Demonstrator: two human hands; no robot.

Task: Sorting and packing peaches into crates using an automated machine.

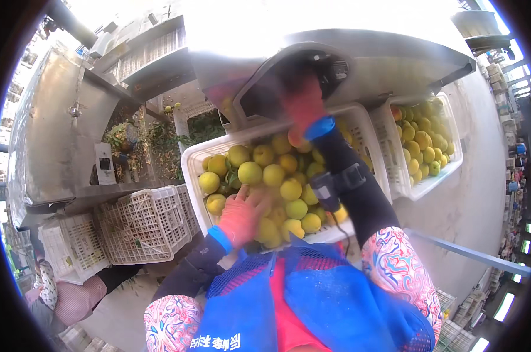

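Note:
In front of me stands a white plastic crate (pixel 196 171) heaped with yellow-green peaches (pixel 273 175). My left hand (pixel 240 216), in a reddish glove, rests over the fruit on the crate's near left side. Its fingers look stretched out and apart, partly smeared by motion, with no fruit seen in them. My right hand (pixel 304 107), also gloved, reaches across the crate's far edge toward the dark opening (pixel 330 70) of a pale metal machine (pixel 394 64). Blur and shadow hide its fingers. A dark device (pixel 325 190) is strapped to my right forearm, with a cable hanging down.
A second white crate (pixel 399 170) of peaches stands to the right. Lattice crates (pixel 139 226) are at the left, near another person's sleeve (pixel 80 299). Metal housing (pixel 48 129) rises far left, beside leaves and debris (pixel 165 144). A pale rail (pixel 471 253) crosses at right.

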